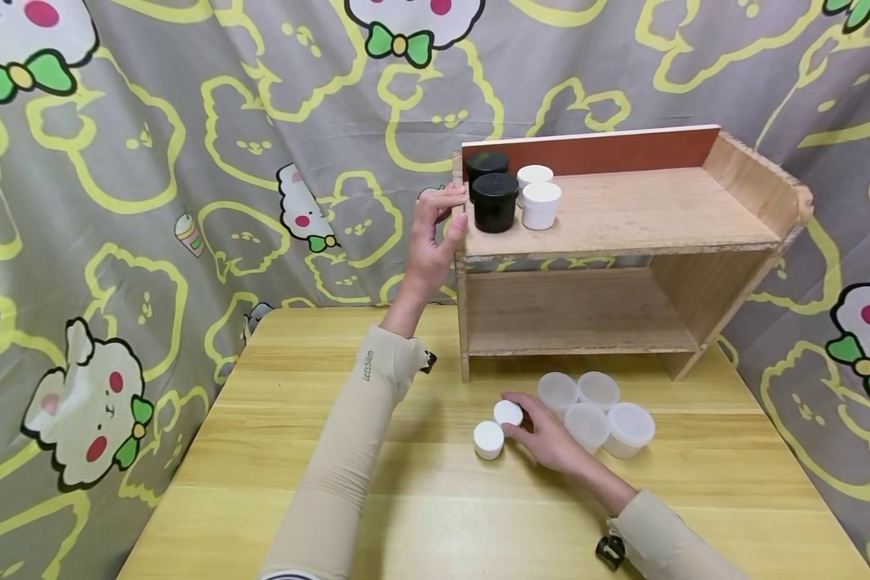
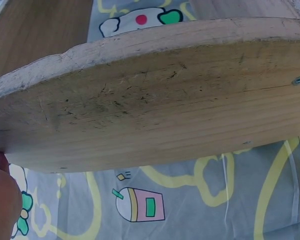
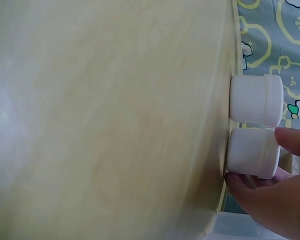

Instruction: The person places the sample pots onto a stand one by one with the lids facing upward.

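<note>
With the left hand [image 1: 432,238], I grip the left side panel of a two-tier wooden shelf [image 1: 645,217], beside two black jars [image 1: 495,205]. The panel's scuffed outer face [image 2: 165,105] fills much of the left wrist view. My right hand [image 1: 551,439] pinches a small white lidded jar [image 1: 507,412] between thumb and fingers. That jar stands upright at the table, and a second white jar [image 1: 489,441] is right beside it. In the right wrist view, the pinched jar [image 3: 251,152] and its neighbour [image 3: 255,100] appear sideways.
Two more white jars [image 1: 541,207] stand on the top board by the black ones. Several translucent lidded tubs [image 1: 629,430] cluster on the wooden table [image 1: 275,387], just right of my right hand. A patterned curtain [image 1: 152,201] hangs behind and at both sides.
</note>
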